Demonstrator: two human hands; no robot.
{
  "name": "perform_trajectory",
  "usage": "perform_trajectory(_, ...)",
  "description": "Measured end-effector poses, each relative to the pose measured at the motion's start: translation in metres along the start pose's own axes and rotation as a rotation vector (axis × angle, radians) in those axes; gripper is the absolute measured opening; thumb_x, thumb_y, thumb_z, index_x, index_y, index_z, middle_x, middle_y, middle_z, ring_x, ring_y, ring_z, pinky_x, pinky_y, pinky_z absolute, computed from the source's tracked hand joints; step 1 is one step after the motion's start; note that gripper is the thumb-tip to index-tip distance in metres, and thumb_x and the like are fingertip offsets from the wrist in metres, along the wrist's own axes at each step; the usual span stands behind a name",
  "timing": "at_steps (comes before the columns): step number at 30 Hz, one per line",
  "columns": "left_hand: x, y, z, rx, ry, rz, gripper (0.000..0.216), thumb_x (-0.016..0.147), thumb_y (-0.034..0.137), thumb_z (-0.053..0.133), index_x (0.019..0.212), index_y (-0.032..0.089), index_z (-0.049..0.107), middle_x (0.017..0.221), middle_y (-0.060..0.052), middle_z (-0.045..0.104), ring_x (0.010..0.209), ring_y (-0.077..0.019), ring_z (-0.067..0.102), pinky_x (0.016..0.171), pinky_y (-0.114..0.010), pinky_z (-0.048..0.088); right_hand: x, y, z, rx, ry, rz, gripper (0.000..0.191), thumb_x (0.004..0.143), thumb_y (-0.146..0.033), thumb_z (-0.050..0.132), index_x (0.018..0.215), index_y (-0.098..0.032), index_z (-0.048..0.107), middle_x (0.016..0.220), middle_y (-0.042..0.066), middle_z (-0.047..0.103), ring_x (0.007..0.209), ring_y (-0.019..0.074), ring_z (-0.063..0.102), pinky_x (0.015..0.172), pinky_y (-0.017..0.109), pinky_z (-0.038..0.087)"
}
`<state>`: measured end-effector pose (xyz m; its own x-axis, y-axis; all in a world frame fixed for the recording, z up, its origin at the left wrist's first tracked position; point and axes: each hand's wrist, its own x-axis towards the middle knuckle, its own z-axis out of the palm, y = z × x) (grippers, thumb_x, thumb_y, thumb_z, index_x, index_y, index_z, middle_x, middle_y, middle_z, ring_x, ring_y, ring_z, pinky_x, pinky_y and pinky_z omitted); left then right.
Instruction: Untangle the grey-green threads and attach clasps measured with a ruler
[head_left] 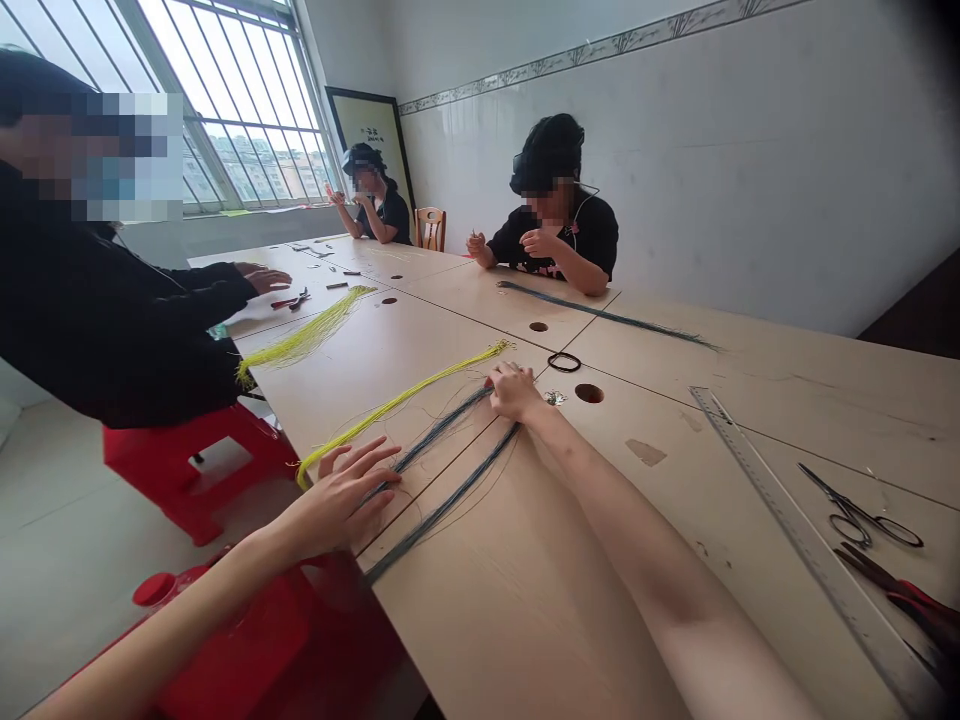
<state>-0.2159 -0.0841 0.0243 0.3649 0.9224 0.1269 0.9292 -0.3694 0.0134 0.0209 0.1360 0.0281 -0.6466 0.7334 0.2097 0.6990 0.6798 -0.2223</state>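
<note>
Bright barred window (251,150), white wall (712,180), red stool (154,465), pale floor (60,500)

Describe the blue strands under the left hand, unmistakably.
On the table, follow the seam to the right hand. Just left of the seam, the blue strands run between that hand and the left hand. The yellow bundle beside them differs in colour; the other blue length lies right of the seam.

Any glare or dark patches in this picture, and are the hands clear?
Head view throughout: the window glares, mostly white; the top right corner goes black; a soft shadow lies on the table beside the right forearm; left hand and right hand look clear.
</note>
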Motion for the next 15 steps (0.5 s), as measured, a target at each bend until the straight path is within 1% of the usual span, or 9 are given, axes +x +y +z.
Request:
perform_trajectory(2,-0.002,0.003,-0.002,-0.015,-0.008,-0.009,0.026,0.094,0.035,0.036,0.113,0.031,0.054,0.141,0.0,0.039,0.135,-0.0246,0.025,0.107,-0.051,0.016,-0.002,-0.008,0.0,0.02,-0.045,-0.103,0.048,0.073,-0.006,0.048,0.118,-0.022,0.055,0.132,0.007,0.048,0.12,0.0216,0.042,0.102,0.041,0.028)
perform_trajectory(3,-0.002,0.004,-0.002,-0.023,-0.007,-0.009,0.026,0.094,0.035,0.037,0.112,0.031,0.055,0.141,0.0,0.04,0.135,-0.0247,0.025,0.107,-0.051,0.017,-0.003,-0.01,0.001,0.031,-0.08,-0.151,0.054,0.072,-0.004,0.05,0.121,-0.025,0.053,0.135,0.003,0.047,0.121,0.0191,0.043,0.103,0.037,0.029)
perform_trajectory(4,-0.002,0.006,-0.003,-0.03,-0.004,-0.001,0.025,0.094,0.035,0.037,0.111,0.03,0.055,0.141,0.0,0.04,0.134,-0.0248,0.026,0.107,-0.05,0.017,-0.002,-0.012,0.002,0.042,-0.114,-0.185,0.055,0.072,-0.004,0.05,0.121,-0.027,0.054,0.135,0.001,0.047,0.12,0.0173,0.045,0.102,0.033,0.032)
perform_trajectory(5,-0.002,0.006,-0.003,-0.036,0.001,0.015,0.025,0.094,0.033,0.038,0.111,0.03,0.056,0.14,0.0,0.041,0.134,-0.0248,0.028,0.107,-0.05,0.018,-0.001,-0.012,0.003,0.05,-0.14,-0.204,0.052,0.073,-0.004,0.05,0.119,-0.027,0.056,0.133,0.0,0.05,0.118,0.0162,0.047,0.1,0.03,0.035)
perform_trajectory(7,-0.005,0.007,-0.004,-0.037,0.016,0.06,0.024,0.093,0.031,0.039,0.11,0.03,0.057,0.137,0.0,0.045,0.132,-0.0243,0.032,0.108,-0.048,0.017,0.003,-0.009,0.006,0.063,-0.161,-0.208,0.042,0.078,-0.006,0.048,0.114,-0.024,0.061,0.125,0.001,0.057,0.111,0.0151,0.053,0.096,0.025,0.04)
perform_trajectory(10,-0.016,0.005,-0.007,-0.005,0.035,0.122,0.022,0.093,0.028,0.041,0.107,0.028,0.058,0.131,-0.001,0.051,0.128,-0.0224,0.038,0.109,-0.044,0.013,0.008,0.002,0.009,0.077,-0.135,-0.183,0.03,0.084,-0.011,0.047,0.105,-0.021,0.067,0.116,0.004,0.062,0.103,0.015,0.059,0.091,0.023,0.043)
perform_trajectory(12,-0.027,0.004,-0.009,0.024,0.045,0.153,0.021,0.093,0.027,0.041,0.105,0.026,0.058,0.128,-0.001,0.054,0.124,-0.0202,0.042,0.109,-0.041,0.01,0.011,0.009,0.01,0.083,-0.109,-0.17,0.026,0.085,-0.012,0.049,0.1,-0.021,0.069,0.111,0.004,0.065,0.1,0.0149,0.06,0.09,0.022,0.044)
perform_trajectory(15,-0.046,0.002,-0.011,0.074,0.069,0.181,0.021,0.093,0.027,0.043,0.11,0.025,0.055,0.125,-0.003,0.056,0.115,-0.0173,0.051,0.109,-0.037,0.01,0.015,0.018,0.013,0.091,-0.079,-0.165,0.025,0.084,-0.011,0.05,0.098,-0.02,0.069,0.107,0.004,0.067,0.098,0.0139,0.061,0.088,0.021,0.044)
